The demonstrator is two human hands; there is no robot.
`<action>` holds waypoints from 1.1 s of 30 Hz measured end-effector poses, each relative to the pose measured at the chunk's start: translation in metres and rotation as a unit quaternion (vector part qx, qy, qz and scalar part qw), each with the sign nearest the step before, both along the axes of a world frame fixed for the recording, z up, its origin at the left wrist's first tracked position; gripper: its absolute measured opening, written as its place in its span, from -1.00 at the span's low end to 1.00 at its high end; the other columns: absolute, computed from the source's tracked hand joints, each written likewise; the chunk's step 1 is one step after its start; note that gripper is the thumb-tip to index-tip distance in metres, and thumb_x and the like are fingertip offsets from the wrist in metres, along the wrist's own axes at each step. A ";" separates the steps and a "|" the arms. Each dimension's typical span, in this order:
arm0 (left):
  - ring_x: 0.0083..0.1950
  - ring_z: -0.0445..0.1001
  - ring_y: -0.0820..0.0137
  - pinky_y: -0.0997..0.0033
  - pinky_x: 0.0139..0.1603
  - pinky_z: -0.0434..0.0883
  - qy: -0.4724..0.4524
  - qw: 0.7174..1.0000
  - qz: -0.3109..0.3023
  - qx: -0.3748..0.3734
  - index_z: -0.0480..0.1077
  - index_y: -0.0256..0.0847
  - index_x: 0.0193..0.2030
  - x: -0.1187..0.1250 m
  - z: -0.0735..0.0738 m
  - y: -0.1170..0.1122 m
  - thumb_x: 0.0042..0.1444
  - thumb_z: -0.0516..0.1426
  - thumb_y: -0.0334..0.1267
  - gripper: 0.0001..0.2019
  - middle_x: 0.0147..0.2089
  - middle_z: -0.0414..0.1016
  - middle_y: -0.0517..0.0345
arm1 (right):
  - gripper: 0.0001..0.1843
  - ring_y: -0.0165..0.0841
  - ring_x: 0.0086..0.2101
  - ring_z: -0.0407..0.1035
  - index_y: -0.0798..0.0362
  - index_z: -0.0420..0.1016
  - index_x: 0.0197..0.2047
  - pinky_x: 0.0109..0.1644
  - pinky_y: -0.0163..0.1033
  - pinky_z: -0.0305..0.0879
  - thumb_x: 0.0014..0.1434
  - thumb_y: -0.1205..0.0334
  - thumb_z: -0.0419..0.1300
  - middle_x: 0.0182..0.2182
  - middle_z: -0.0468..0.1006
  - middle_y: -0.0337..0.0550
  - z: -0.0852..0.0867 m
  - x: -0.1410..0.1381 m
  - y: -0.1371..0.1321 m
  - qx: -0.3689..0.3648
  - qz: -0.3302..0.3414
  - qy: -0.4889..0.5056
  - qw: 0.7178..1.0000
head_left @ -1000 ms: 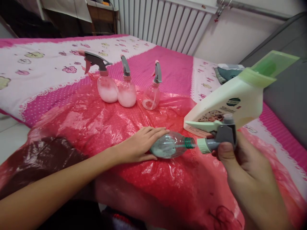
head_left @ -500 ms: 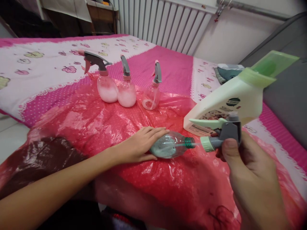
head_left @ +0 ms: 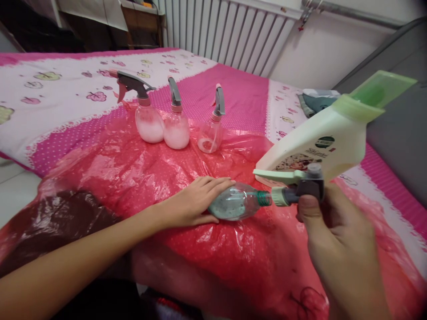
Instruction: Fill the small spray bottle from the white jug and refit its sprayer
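Note:
Lying on its side on the red plastic sheet (head_left: 140, 178) is a clear greenish bottle (head_left: 238, 206) with a green threaded neck pointing right. My left hand (head_left: 203, 200) is wrapped over its base end. In my right hand (head_left: 336, 240) is a spray nozzle (head_left: 303, 189), grey with a pale green collar and trigger. Its collar is right at the bottle's mouth; I cannot tell whether the two touch. The nozzle's tube runs inside the bottle.
Three pink spray bottles (head_left: 176, 131) with grey heads stand upright on the sheet farther back; two hold whitish foam. A large cream detergent bottle (head_left: 310, 138) with a green cap stands close behind my right hand. A white radiator (head_left: 227, 33) is beyond the bed.
My right hand has moved left with the spray nozzle, bringing its collar up to the bottle's neck and its tube deeper inside. My left hand and the bottle have stayed in place.

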State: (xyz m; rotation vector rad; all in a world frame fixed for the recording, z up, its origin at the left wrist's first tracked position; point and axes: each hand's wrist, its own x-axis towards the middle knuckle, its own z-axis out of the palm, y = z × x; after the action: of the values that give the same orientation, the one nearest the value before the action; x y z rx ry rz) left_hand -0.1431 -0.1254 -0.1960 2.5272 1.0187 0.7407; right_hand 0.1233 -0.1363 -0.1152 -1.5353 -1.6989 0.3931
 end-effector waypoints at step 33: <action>0.33 0.32 -0.06 -0.16 0.31 0.32 -0.001 1.000 0.000 0.003 -0.17 -0.12 0.58 0.000 0.000 0.000 0.32 0.22 0.00 -0.14 0.47 0.23 -0.31 | -0.45 -0.27 -0.45 0.32 -0.05 0.51 -0.13 -0.38 -0.19 0.19 0.32 -0.34 0.00 -0.44 0.48 -0.20 0.000 0.000 0.000 0.009 -0.012 -0.053 0.998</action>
State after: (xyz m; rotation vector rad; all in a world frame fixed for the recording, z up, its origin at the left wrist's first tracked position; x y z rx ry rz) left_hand -0.1428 -0.1259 -0.1961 2.5312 1.0174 0.7454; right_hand 0.1238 -0.1365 -0.1153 -1.5871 -1.7587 0.2866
